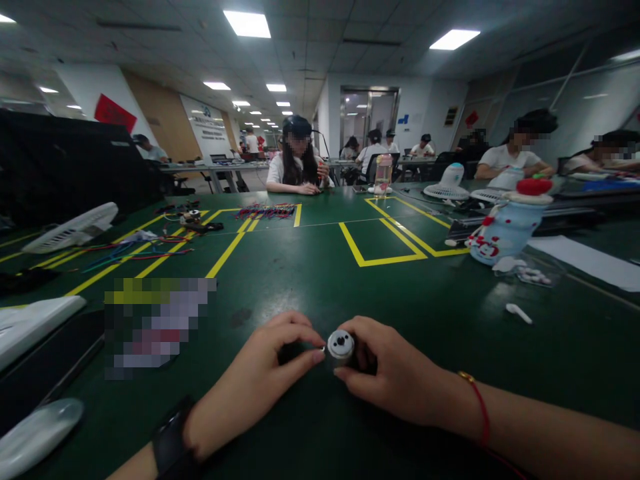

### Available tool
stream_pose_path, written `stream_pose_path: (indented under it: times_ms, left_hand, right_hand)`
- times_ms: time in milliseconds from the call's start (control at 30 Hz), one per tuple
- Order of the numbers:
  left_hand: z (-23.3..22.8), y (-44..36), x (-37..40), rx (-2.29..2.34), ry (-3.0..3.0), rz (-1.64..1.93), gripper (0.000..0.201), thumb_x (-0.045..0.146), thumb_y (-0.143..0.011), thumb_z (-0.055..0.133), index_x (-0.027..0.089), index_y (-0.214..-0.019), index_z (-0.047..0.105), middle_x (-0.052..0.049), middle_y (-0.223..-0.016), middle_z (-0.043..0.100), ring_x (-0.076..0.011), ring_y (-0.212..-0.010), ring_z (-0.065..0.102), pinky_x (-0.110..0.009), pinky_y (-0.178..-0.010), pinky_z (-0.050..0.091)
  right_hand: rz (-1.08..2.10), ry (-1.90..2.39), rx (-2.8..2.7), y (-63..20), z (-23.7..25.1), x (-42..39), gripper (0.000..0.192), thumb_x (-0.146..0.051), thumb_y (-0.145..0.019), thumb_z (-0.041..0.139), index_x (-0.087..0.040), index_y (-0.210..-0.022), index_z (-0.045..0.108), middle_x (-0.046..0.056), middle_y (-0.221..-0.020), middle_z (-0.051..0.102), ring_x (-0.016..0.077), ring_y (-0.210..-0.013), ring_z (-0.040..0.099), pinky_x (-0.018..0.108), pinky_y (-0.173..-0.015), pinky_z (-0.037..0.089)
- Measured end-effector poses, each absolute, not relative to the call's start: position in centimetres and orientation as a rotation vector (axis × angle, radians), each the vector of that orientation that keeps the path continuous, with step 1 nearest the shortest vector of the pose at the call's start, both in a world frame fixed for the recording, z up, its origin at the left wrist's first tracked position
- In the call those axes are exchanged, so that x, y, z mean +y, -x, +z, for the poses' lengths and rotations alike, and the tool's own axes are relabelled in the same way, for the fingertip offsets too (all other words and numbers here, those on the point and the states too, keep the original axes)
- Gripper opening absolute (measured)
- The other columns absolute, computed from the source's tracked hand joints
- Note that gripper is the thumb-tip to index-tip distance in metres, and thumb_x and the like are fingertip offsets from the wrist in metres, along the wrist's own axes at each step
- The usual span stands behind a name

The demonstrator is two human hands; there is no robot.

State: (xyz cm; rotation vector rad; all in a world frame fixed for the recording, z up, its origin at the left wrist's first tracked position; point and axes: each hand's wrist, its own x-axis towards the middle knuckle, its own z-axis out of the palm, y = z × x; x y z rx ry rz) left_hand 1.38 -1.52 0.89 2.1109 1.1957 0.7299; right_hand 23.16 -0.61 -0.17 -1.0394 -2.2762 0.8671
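My right hand point(395, 370) grips a small cylindrical part point(341, 345) with a silver-white round face, held just above the green table point(320, 280). My left hand point(260, 383) pinches something tiny between thumb and forefinger right at the left edge of that cylinder; the pinched piece is too small to identify. A dark band sits on my left wrist and a red cord on my right wrist.
A blurred patch point(155, 327) lies to the left. A light-blue bottle point(510, 223) with a red cap, a white earpiece-like bit point(519, 312), white fans point(75, 227) and coloured wires point(265, 212) lie on the table. Other people sit at the far side.
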Motion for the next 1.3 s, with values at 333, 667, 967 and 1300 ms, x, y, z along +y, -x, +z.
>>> stream_pose_path:
  times_ms: [333,667,967,1300]
  left_hand:
    - [2.6,-3.4,-1.9,1.242,-2.098,0.916,0.011,0.025,-0.089,0.058,0.028,-0.092,0.068,0.000,-0.092,0.060,-0.0168,-0.087,0.057,-0.028,-0.078,0.045]
    - [2.0,-2.6,-1.9,1.332,-1.984,0.896,0.018,0.033,-0.088,0.056,0.029,-0.104,0.064,0.001,-0.098,0.061,-0.0176,-0.088,0.057,-0.029,-0.078,0.044]
    - [0.6,1.1,0.9,1.467,-1.818,0.640,0.033,0.049,-0.089,0.048,0.020,-0.085,0.064,0.003,-0.073,0.061,-0.0173,-0.071,0.057,-0.025,-0.062,0.041]
    - [0.7,0.3,0.0,1.414,-1.921,0.631,0.024,0.040,-0.090,0.049,0.022,-0.087,0.065,0.001,-0.082,0.065,-0.0188,-0.078,0.060,-0.028,-0.071,0.045]
  right_hand:
    - [0.799,0.978,-2.309,-22.9,-0.2,-0.4,0.019,-0.024,-0.078,0.063,-0.020,-0.095,0.055,-0.001,-0.082,0.053,0.0111,-0.065,0.048,0.025,-0.058,0.037]
    - [0.809,0.985,-2.320,-23.2,0.0,-0.4,0.021,-0.024,-0.079,0.063,-0.019,-0.098,0.055,0.000,-0.085,0.054,0.0114,-0.066,0.048,0.025,-0.058,0.038]
    - [0.857,1.033,-2.290,-23.5,0.3,-0.6,0.022,-0.025,-0.078,0.064,-0.019,-0.099,0.057,0.001,-0.086,0.056,0.0115,-0.066,0.049,0.025,-0.057,0.039]
    - [0.872,1.036,-2.282,-23.3,0.1,-0.6,0.021,-0.024,-0.079,0.064,-0.019,-0.098,0.057,0.001,-0.086,0.056,0.0114,-0.066,0.049,0.025,-0.057,0.038]
